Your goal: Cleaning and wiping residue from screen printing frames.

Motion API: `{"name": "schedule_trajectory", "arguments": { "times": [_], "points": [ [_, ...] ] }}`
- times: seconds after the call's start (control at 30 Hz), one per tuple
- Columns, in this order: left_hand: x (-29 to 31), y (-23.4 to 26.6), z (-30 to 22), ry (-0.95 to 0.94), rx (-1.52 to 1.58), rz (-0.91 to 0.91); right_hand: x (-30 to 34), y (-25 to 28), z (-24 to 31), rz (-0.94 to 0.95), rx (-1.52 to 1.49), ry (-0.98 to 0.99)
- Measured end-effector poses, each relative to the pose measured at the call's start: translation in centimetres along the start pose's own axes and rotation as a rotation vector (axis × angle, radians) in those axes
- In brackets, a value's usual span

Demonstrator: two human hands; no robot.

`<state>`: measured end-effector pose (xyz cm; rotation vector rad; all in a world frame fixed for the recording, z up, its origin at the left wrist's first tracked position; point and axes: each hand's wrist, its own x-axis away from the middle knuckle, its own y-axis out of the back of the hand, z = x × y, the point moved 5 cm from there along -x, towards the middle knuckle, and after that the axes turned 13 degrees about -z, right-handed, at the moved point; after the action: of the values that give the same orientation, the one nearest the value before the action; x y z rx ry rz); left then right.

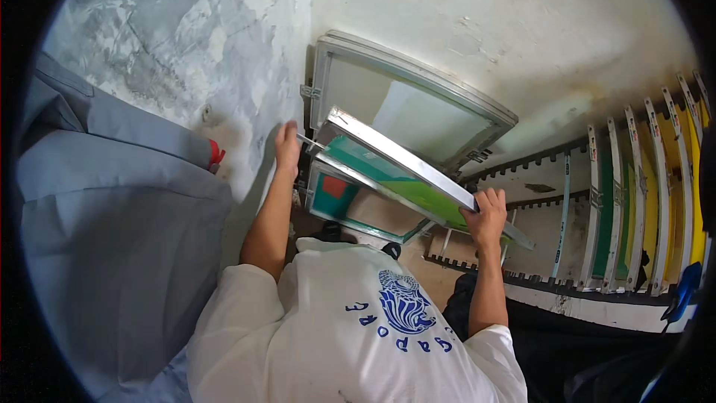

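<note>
A metal-edged screen printing frame [399, 148] with green mesh is held tilted in front of me, its right end lower than its left. My right hand [486, 216] is closed round the frame's right end, with the thumb over the top edge. At the left end, my left hand [286, 151] is closed at a thin metal bar [312, 142] that sticks out from the frame; its fingertips are partly hidden. Behind the held frame, larger frames with pale mesh [425, 123] lean against the wall. Below it stands another frame with a green border and a red patch [333, 186].
At right, a notched rack [514, 276] holds several upright frames with green and yellow mesh [645, 194]. Grey cloth [119, 231] hangs close on my left beside the stained wall [224, 52]. A blue-handled tool [682, 291] shows at the far right edge.
</note>
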<state>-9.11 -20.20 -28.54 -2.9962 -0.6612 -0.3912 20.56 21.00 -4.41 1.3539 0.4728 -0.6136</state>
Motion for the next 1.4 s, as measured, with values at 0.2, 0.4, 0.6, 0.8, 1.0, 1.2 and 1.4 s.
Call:
{"name": "schedule_trajectory", "arguments": {
  "times": [0.2, 0.4, 0.6, 0.8, 1.0, 1.2, 1.4],
  "points": [
    [4.8, 8.2, 11.9, 0.056, -0.15, 0.032, -1.1, -5.5, -1.3, 0.083, 0.095, 0.043],
    [8.5, 22.5, 20.9, -0.018, -0.914, -0.094, -2.3, -10.8, -1.0, 0.179, 0.086, 0.046],
    [10.6, 26.1, 21.3, 0.15, -0.871, -0.216, -1.0, -14.7, -0.5, 0.197, 0.046, 0.093],
    [6.5, 13.6, 6.2, -0.346, -0.531, -0.095, -1.5, -16.3, 1.9, 0.196, 0.029, 0.069],
    [9.7, -3.7, -15.9, -1.203, -0.579, 0.059, -2.0, -18.3, 4.3, 0.216, -0.022, 0.065],
    [4.4, -7.2, -8.4, -1.136, -1.218, 0.285, 0.4, -15.9, 4.6, 0.074, -0.082, 0.023],
    [0.2, -5.4, -10.1, -1.085, -1.222, 0.315, 6.8, -10.9, -3.8, -0.001, 0.155, -0.151]
  ]
}}
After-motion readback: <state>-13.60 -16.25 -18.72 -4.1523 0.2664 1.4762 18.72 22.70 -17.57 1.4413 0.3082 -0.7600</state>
